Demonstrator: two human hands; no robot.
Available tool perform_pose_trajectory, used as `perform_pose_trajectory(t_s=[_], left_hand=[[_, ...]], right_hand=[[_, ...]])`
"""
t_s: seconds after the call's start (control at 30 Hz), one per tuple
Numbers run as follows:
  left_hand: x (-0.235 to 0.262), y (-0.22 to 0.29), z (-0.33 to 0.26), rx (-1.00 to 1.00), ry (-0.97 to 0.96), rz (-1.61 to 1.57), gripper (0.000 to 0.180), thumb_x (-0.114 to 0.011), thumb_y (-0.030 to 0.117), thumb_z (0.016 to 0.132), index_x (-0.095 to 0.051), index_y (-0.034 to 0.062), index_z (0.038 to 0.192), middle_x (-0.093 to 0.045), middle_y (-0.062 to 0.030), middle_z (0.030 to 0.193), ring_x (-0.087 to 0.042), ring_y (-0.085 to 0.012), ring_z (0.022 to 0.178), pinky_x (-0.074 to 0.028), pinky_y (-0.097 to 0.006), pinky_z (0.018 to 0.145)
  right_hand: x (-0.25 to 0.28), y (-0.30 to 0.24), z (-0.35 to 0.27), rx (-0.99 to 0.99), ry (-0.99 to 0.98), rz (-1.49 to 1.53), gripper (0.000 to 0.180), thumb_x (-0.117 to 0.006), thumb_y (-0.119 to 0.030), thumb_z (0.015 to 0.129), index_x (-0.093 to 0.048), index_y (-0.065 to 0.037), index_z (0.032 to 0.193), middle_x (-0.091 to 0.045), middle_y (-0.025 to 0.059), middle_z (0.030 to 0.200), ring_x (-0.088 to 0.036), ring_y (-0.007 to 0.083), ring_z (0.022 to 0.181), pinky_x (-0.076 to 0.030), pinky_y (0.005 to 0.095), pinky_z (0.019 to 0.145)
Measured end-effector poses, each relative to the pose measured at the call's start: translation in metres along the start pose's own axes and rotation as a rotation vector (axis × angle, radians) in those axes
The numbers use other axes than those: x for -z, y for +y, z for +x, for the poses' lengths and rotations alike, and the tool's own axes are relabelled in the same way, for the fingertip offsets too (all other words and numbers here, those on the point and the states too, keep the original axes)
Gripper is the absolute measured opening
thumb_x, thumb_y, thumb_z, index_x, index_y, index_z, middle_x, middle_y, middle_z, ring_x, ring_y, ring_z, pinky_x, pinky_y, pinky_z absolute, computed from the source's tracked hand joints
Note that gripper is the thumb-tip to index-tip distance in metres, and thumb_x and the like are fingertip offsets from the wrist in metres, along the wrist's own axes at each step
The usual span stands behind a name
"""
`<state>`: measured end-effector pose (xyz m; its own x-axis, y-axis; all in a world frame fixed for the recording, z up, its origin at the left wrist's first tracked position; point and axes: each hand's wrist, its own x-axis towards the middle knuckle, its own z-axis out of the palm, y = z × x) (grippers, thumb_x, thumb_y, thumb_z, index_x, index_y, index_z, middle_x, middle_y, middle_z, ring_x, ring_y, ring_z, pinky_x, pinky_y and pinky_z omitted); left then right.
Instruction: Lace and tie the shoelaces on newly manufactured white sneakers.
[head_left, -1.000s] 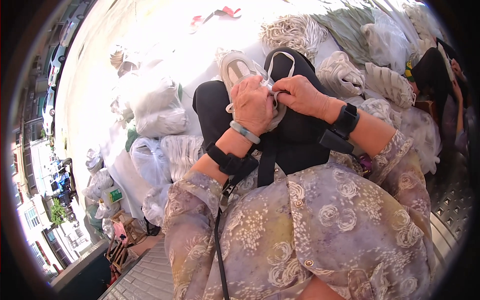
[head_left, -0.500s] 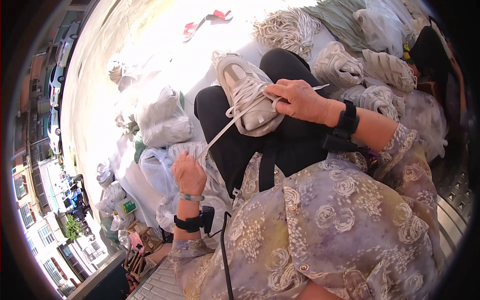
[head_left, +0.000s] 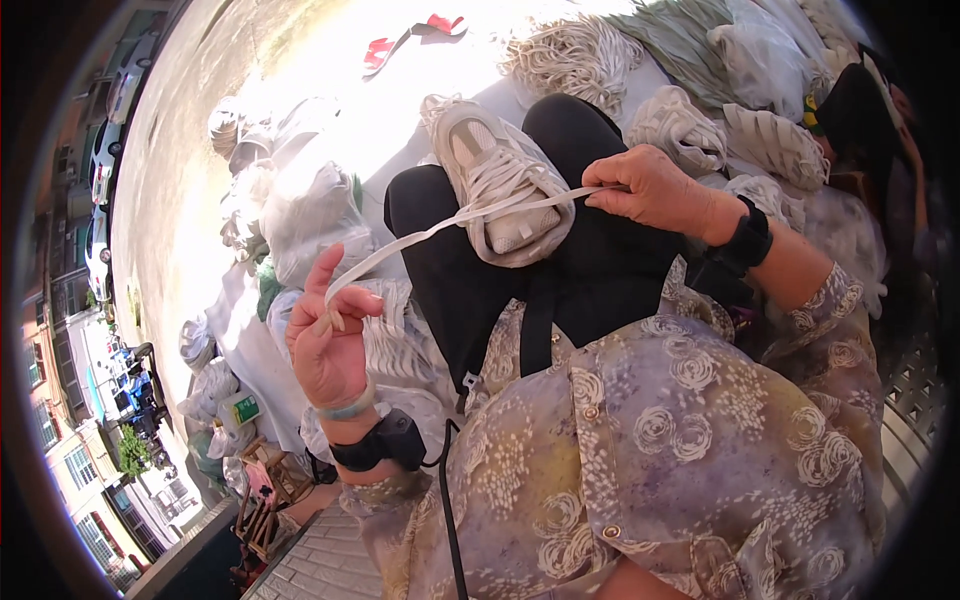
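Observation:
A light beige lace-up sneaker (head_left: 522, 235) rests on my black-trousered thighs, its toe toward me. White shoelaces (head_left: 410, 240) cross its front, and one end runs stretched from each side. My left hand (head_left: 330, 345), left of the shoe, pinches one lace end between thumb and fingers, with the index finger raised. On the other side my right hand (head_left: 665, 195) is closed on the other lace end, held just off the shoe's right side. Neither hand touches the shoe itself.
A heap of loose white laces (head_left: 575, 60) lies beyond my knees. More beige sneakers (head_left: 680, 130) are piled at the right. Clear plastic bags with shoes (head_left: 315, 225) stand on the left. A red-and-black strap (head_left: 412, 42) lies on the ground ahead. A small wooden chair (head_left: 270, 500) is at lower left.
My hands have moved apart: the left one outward to the left and slightly up, the right one to the right, off the shoe. The lace now stretches straight across the shoe.

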<state>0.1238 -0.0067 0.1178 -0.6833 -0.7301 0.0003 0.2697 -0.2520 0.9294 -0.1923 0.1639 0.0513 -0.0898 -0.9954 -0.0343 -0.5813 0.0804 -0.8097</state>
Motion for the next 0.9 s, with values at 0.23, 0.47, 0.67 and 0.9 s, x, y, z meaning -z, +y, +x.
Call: perform_pose_trajectory(t_s=[0.23, 0.47, 0.67, 0.9], left_hand=[[-0.021, 0.011, 0.012, 0.011, -0.337, -0.193, 0.017, -0.052, 0.016, 0.084, -0.046, 0.0022, 0.075, -0.057, -0.0262, 0.099, -0.060, -0.0287, 0.066, -0.050, -0.035, 0.062], [-0.004, 0.011, 0.004, 0.361, 0.057, 0.606, 0.029, -0.060, 0.029, 0.085, -0.057, 0.0015, 0.093, -0.056, -0.0028, 0.066, -0.051, -0.0063, 0.055, -0.042, -0.022, 0.051], [0.033, -0.013, -0.008, 0.102, -0.212, 1.680, 0.020, -0.066, 0.018, 0.076, -0.065, 0.0039, 0.090, -0.055, -0.0081, 0.070, -0.056, -0.0212, 0.060, -0.043, -0.031, 0.054], [0.043, -0.035, 0.013, -0.292, -0.054, 1.728, 0.011, -0.064, 0.013, 0.075, -0.064, 0.0036, 0.080, -0.057, -0.0086, 0.074, -0.058, -0.0246, 0.068, -0.045, -0.036, 0.060]], right_hand=[[0.062, 0.000, -0.036, -0.068, -0.037, -0.075, 0.011, -0.059, -0.012, 0.082, -0.059, -0.001, 0.083, -0.052, 0.0126, 0.062, -0.050, 0.0219, 0.055, -0.040, 0.0317, 0.055], [0.082, 0.018, -0.053, 0.030, 0.115, -0.364, 0.011, -0.056, -0.012, 0.083, -0.057, -0.001, 0.081, -0.054, 0.0166, 0.065, -0.053, 0.0338, 0.061, -0.041, 0.0378, 0.056], [0.079, 0.046, -0.039, 0.037, 0.156, -0.619, 0.014, -0.055, -0.016, 0.083, -0.056, -0.002, 0.078, -0.054, 0.0149, 0.064, -0.054, 0.0340, 0.061, -0.041, 0.0406, 0.057], [0.048, 0.039, -0.021, -0.596, 0.192, 0.785, 0.027, -0.057, -0.029, 0.088, -0.057, -0.008, 0.071, -0.035, -0.0094, 0.060, -0.032, 0.0004, 0.050, -0.026, 0.0193, 0.044]])
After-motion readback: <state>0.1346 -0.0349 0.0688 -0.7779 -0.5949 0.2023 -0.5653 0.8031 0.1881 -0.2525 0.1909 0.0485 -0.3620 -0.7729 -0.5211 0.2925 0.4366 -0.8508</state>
